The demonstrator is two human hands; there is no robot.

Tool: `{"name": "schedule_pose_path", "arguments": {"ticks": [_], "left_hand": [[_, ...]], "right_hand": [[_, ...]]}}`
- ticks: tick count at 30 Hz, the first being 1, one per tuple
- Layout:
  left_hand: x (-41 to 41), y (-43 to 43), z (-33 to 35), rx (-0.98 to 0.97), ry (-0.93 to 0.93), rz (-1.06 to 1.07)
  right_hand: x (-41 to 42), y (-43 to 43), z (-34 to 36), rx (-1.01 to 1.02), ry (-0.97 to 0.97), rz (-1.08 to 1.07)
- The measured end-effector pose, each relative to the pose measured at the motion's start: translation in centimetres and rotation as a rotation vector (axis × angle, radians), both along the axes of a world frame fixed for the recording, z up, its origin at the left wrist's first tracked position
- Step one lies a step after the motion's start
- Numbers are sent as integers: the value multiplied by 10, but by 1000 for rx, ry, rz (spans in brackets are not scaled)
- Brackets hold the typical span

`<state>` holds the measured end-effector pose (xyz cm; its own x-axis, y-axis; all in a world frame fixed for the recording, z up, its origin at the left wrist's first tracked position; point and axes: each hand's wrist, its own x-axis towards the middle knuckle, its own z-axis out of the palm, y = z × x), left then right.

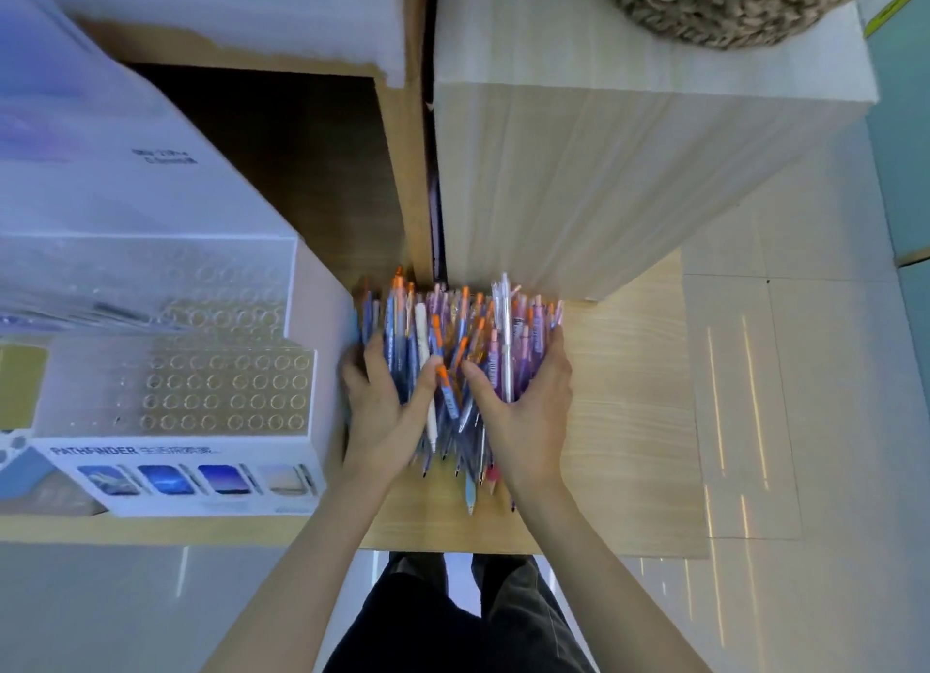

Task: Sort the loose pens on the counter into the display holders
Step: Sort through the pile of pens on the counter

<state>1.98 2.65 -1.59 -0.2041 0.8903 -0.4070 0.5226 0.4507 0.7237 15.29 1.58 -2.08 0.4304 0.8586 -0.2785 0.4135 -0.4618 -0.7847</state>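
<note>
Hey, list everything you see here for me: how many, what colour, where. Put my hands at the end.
pens: loose pile, too many to count, mostly blue and purple with orange ends, a few white; on the counter
display holders: two tiers, clear with rows of round holes; left of the pile
printed box: one, white with blue pictures; below the front tier
carton: one, white; top left
counter: one, light wood
cabinet: one, pale wood; behind the pile
woven thing: one, brown; top right, cut off
left hand: cups the pile's left side
right hand: cups its right side
</note>
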Motion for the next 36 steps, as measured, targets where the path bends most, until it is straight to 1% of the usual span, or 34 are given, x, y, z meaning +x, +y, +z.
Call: {"name": "schedule_pose_path", "arguments": {"ticks": [2,5,8,12,16,19,22,25,27,28,30,32,36], "left_hand": [[1,2,1,-36,-20,14],[2,7,-2,-88,-1,0],[3,10,-5,-139,62,-12],[11,17,-8,-124,190,32],[17,24,-5,-121,150,128],[14,22,0,-121,124,108],[11,8,3,-33,158,2],[13,-11,8,118,308,-70],[16,-20,11,242,343,-82],[19,-24,13,320,358,-125],[28,-32,15,430,414,-280],[39,-37,14,426,440,-375],[56,-37,9,277,510,-328]], "right_hand": [[2,0,-2,1,-25,-7],[9,0,-7,-17,-72,-12],[18,-2,-11,-31,-82,-8],[27,-5,-13,-26,37,-8],[38,-10,-14,-9,131,47],[48,-15,-14,-20,205,98],[57,-20,-13,-3,260,156],[67,-25,-14,-10,286,175],[74,-26,-15,-19,265,199],[76,-27,-15,-20,243,216],[81,-28,-15,-5,234,212],[84,-30,-14,8,266,167],[88,-43,-13,41,269,112]]}}
